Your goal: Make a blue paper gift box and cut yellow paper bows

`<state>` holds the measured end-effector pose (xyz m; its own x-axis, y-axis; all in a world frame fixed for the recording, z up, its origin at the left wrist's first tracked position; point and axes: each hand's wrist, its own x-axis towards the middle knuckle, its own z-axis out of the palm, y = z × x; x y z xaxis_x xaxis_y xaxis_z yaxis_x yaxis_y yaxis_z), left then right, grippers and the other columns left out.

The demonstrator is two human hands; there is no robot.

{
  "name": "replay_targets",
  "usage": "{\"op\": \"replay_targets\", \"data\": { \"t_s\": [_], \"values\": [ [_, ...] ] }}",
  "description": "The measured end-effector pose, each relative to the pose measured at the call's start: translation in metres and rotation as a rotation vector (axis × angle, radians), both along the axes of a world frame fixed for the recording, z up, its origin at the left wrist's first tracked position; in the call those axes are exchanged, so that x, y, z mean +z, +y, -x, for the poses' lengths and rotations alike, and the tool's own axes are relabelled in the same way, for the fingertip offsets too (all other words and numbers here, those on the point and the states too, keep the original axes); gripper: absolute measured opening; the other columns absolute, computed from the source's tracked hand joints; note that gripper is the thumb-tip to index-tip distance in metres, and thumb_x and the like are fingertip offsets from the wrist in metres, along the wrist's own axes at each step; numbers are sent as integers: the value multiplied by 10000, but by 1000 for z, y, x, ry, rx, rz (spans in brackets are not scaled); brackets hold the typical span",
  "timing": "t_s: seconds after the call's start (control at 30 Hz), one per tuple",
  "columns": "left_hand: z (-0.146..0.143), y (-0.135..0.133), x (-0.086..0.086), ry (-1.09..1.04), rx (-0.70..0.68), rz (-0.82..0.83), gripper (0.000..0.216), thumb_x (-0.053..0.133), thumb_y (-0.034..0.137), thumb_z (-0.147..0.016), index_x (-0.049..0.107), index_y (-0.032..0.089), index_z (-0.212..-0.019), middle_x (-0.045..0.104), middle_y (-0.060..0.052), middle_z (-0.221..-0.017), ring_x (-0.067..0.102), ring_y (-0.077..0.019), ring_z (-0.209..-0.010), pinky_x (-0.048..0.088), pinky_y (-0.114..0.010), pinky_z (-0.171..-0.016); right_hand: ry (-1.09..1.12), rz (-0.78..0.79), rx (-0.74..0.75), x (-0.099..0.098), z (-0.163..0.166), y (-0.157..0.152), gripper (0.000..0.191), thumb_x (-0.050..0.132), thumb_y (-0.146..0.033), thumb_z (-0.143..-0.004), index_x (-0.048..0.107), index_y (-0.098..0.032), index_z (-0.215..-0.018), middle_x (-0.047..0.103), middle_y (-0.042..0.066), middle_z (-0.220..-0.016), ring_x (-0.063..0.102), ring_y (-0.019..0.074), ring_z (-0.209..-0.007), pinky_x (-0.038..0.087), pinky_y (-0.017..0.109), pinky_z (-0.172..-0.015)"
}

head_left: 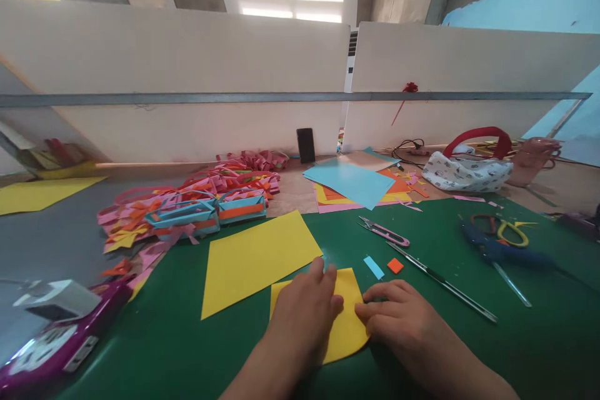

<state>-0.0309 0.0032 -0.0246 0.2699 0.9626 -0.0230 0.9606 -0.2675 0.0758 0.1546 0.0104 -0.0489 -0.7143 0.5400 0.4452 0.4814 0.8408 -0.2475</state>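
Observation:
A small yellow paper sheet (347,326) lies in front of me on a green mat (169,344), its near right edge curved. My left hand (304,303) rests on top of it with the fingers stretched forward, hiding much of its left part. At the right edge, my right hand (398,315) has its fingers bent and closed on the paper. Just beyond the left hand is a larger yellow sheet (260,262). A blue paper strip (374,267) and an orange paper square (395,265) lie past the right hand.
Thread snips (385,231), a slim pen-like tool (443,281), scissors (513,233) and a blue glue gun (501,253) lie to the right. Pink paper pieces (225,181) are heaped at the left behind a purple power strip (60,337). A phone (306,145) leans against the back panel.

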Motion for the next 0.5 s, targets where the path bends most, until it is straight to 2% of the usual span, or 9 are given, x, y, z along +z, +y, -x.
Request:
{"op": "replay_targets", "data": {
  "t_s": [0.1, 0.17, 0.27, 0.33, 0.5],
  "values": [
    [-8, 0, -1, 17, 15, -19, 424, 386, 252, -868, 424, 172, -1283, 533, -140, -1217, 610, -283, -866, 523, -403, -616, 27, 15, -9, -4, 0, 0, 261, 400, -116, -920, 569, -196, -739, 706, -24, -840, 580, 159, -886, 384, 308, -758],
    [-12, -1, -4, 21, -24, -27, 446, 384, 184, -858, 393, 185, -1304, 564, -128, -1155, 595, -282, -881, 519, -384, -608, 34, 12, -12, -6, 0, 0, 245, 407, -110, -915, 571, -193, -752, 708, -16, -840, 577, 165, -890, 385, 311, -754],
    [-12, 0, -5, 13, -102, -18, 392, 385, 133, -840, 468, 200, -1217, 588, -86, -1041, 584, -246, -871, 512, -346, -629, 27, 14, -12, -6, 1, -1, 239, 413, -97, -907, 566, -191, -749, 707, -11, -847, 576, 166, -891, 387, 315, -765],
    [-9, 2, -3, -3, -124, -9, 352, 388, 174, -852, 486, 219, -1186, 571, -73, -1067, 582, -229, -872, 508, -335, -644, 30, 18, -15, -5, 1, -1, 248, 418, -104, -908, 558, -192, -724, 702, -12, -830, 581, 161, -872, 391, 309, -760],
    [-5, 8, 4, -41, -122, 13, 411, 333, 287, -893, 409, 265, -1295, 523, -73, -1146, 598, -188, -830, 498, -310, -651, 24, 40, -13, 0, 3, -1, 276, 407, -145, -926, 566, -195, -706, 688, -2, -769, 596, 154, -817, 409, 292, -736]
  ]
}}
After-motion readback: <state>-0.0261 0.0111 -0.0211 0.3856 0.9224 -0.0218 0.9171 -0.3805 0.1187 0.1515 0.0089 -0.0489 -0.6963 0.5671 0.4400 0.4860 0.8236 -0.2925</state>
